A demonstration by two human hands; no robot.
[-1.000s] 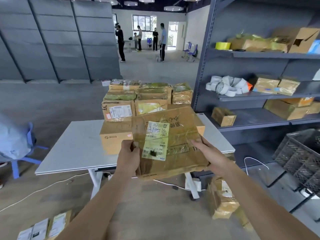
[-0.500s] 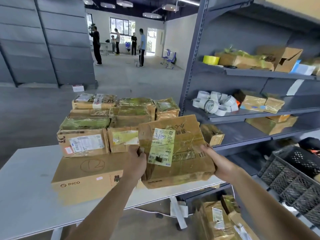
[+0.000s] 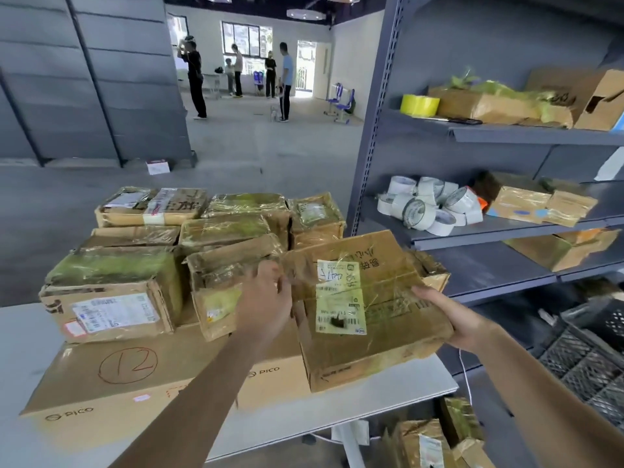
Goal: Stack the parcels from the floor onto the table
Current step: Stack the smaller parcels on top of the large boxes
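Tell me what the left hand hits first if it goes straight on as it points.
Likely the taped parcel stacked directly ahead: the left hand, gripping the held parcel by its left edge, points away toward it. Depth is unclear; it may be touching that box.

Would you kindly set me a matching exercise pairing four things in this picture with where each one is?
Things:
1. yellow tape roll
2. white tape rolls
3. PICO box
4. green-labelled parcel

Places:
A. held between the left hand and right hand
B. on the table, under other parcels
C. on the upper shelf
D. on the middle shelf

Pairs: 1-C, 2-D, 3-B, 4-A
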